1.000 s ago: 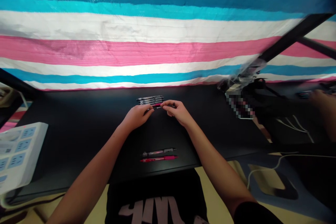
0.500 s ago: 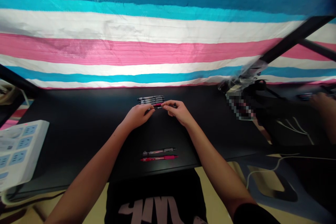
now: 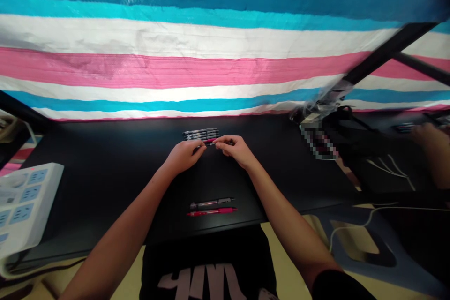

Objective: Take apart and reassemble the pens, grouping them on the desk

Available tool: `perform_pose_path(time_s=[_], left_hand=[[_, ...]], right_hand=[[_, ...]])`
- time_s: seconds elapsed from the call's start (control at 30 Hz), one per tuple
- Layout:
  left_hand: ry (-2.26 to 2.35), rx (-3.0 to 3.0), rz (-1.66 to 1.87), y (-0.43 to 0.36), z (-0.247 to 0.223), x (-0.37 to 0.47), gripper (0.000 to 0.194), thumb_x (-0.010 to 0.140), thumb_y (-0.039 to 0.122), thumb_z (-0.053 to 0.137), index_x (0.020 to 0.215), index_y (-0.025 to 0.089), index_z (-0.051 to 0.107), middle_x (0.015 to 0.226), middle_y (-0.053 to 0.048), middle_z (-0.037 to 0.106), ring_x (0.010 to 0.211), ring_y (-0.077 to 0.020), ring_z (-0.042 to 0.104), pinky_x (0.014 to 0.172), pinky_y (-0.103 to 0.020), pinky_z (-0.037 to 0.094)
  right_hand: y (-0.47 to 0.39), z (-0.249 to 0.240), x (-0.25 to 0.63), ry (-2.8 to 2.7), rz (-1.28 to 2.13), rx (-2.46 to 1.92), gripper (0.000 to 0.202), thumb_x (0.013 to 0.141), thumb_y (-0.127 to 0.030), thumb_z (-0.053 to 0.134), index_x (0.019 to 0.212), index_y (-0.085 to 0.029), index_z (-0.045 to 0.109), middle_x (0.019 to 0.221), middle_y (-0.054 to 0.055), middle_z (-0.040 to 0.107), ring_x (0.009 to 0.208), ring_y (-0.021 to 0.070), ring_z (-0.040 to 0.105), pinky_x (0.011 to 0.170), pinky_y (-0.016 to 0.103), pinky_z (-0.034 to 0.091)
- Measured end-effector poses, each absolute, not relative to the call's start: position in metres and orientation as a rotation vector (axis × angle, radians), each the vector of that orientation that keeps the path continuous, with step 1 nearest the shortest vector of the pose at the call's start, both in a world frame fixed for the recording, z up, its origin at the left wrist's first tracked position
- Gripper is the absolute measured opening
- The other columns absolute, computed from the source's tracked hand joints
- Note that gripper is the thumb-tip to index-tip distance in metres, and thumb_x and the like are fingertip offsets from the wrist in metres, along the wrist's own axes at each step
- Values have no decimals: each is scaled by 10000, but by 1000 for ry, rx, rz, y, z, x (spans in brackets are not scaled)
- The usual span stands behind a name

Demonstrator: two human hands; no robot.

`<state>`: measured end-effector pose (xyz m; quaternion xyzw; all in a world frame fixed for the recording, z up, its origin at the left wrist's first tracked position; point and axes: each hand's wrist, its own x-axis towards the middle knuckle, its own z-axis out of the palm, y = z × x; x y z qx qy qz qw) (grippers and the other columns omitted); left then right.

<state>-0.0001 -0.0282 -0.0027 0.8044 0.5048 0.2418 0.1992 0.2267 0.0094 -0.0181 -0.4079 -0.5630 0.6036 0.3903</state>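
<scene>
Several dark and clear pens (image 3: 200, 133) lie side by side in a row toward the back of the black table. At the near side of that row, my left hand (image 3: 185, 154) and my right hand (image 3: 235, 148) pinch a pen (image 3: 210, 144) from its two ends. A red pen (image 3: 210, 140) shows just behind it, partly covered by my fingers. Closer to me lie a grey-and-clear pen (image 3: 212, 203) and a pink-red pen (image 3: 212, 212), nearly parallel, apart from both hands.
A white power strip (image 3: 49, 197) stands at the left. To the right are a clear plastic bag (image 3: 328, 101), a dark bag (image 3: 355, 133) and white cables (image 3: 390, 168). Another person's hand (image 3: 431, 143) is at the far right. A striped sheet (image 3: 211, 72) hangs behind the table.
The view has shifted slightly. My right hand has slid a little left along the pen; my left hand looks nearly still. The pens lying on the table keep their places.
</scene>
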Motion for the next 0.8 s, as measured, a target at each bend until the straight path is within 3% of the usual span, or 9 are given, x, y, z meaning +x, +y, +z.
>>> perform_pose_path(time_s=[0.13, 0.37, 0.5, 0.8], left_hand=[[1435, 2245, 699, -27, -4, -2, 236, 1019, 319, 519, 941, 200, 707, 874, -53, 753, 760, -202, 677, 708, -296, 438], [1460, 2220, 716, -26, -8, -5, 154, 978, 313, 597, 1002, 211, 709, 863, -39, 742, 718, -191, 656, 686, -291, 435], [1455, 2216, 707, -26, -9, -4, 146, 970, 312, 607, 998, 212, 709, 845, -36, 732, 704, -188, 649, 669, -289, 428], [1430, 2207, 727, -26, -9, -4, 161, 991, 309, 575, 987, 213, 703, 866, -40, 745, 707, -187, 653, 679, -288, 426]], right_hand=[[10, -17, 225, -1362, 1554, -997, 421, 785, -530, 808, 1009, -174, 802, 708, -10, 587, 501, 70, 381, 487, 269, 270], [16, -14, 226, -1188, 1389, -992, 623, 864, -784, 590, 822, -187, 763, 663, 19, 535, 610, 142, 497, 574, 297, 405], [14, -14, 227, -1206, 1392, -1034, 612, 871, -780, 595, 770, -193, 734, 559, -25, 401, 517, 126, 393, 526, 298, 332], [10, -11, 225, -1230, 1462, -948, 545, 862, -727, 659, 841, -190, 752, 614, -5, 508, 578, 135, 465, 570, 299, 347]])
